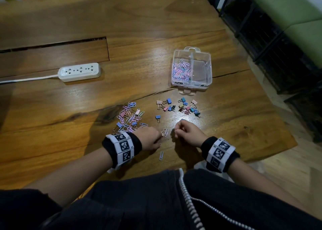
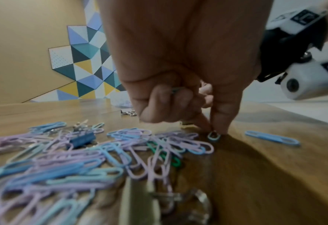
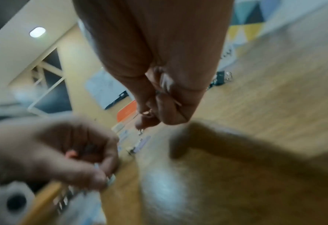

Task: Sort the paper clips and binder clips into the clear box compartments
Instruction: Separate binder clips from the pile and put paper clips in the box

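While the clear box (image 1: 192, 68) waits beyond with paper clips already in its left compartment, the left hand (image 1: 149, 140) pinches a paper clip (image 2: 213, 135) off the table (image 1: 69, 111), likely gathering a batch; the right hand (image 1: 187, 132) is curled round small clips, binder clips (image 1: 181, 106) between.
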`<state>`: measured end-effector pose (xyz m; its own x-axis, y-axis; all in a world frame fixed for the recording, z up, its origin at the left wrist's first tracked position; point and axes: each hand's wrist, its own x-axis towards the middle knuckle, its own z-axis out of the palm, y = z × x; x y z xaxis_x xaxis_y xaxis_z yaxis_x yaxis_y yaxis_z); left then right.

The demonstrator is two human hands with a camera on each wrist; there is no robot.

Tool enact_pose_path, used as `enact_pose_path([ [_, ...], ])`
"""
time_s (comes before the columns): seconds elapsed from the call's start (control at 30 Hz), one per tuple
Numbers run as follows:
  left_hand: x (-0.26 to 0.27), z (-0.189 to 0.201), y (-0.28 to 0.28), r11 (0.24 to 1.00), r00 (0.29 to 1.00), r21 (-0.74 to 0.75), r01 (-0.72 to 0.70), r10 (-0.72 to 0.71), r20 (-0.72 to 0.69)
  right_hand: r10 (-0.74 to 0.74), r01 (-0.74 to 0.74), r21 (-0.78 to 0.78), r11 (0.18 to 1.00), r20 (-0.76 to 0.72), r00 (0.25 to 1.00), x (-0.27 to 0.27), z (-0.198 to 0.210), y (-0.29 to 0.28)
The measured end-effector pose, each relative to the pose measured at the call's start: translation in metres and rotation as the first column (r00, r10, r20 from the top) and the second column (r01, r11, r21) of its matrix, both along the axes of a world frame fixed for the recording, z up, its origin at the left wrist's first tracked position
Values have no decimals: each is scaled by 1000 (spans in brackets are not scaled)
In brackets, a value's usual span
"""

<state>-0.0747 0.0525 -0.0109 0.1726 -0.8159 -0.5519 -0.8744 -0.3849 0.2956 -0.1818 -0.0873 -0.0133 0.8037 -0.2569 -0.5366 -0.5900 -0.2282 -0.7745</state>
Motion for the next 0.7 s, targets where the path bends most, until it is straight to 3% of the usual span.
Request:
enact_pose_path([
  [0.07,0,-4,2,1000,1000,3,1,-1,-4,-126,125,253,959,-12,992,4,4,-3],
  [0.1,0,-5,4,1000,1000,-6,-9,8,-12,-159,161,300,940,-31,987,6,5,-4],
  [0.17,0,-5,5,997,996,-47,-68,65,-64,-166,178,295,939,-64,984,10,7,-4],
  [0.23,1,-4,6,967,952,-95,-236,210,-222,-123,138,225,965,-79,989,13,7,-2],
  [0.33,7,0,5,832,730,-34,-554,466,-500,6,-6,-1,1000,-56,998,15,4,6],
  [0.4,9,2,7,771,574,60,-634,521,-632,101,-108,-200,974,-47,994,17,0,12],
  [0.47,6,5,8,771,495,130,-623,518,-698,170,-183,-335,924,-70,983,19,0,18],
  [0.53,1,4,6,813,546,116,-571,481,-686,221,-248,-425,871,-111,969,21,2,21],
  [0.6,-6,5,5,902,726,41,-430,373,-578,258,-291,-488,823,-135,957,21,3,23],
  [0.67,-10,3,7,990,934,-20,-143,128,-332,288,-322,-525,788,-147,946,21,5,23],
  [0.7,-12,1,9,1000,978,-21,10,-14,-208,298,-332,-533,778,-152,942,21,6,23],
])
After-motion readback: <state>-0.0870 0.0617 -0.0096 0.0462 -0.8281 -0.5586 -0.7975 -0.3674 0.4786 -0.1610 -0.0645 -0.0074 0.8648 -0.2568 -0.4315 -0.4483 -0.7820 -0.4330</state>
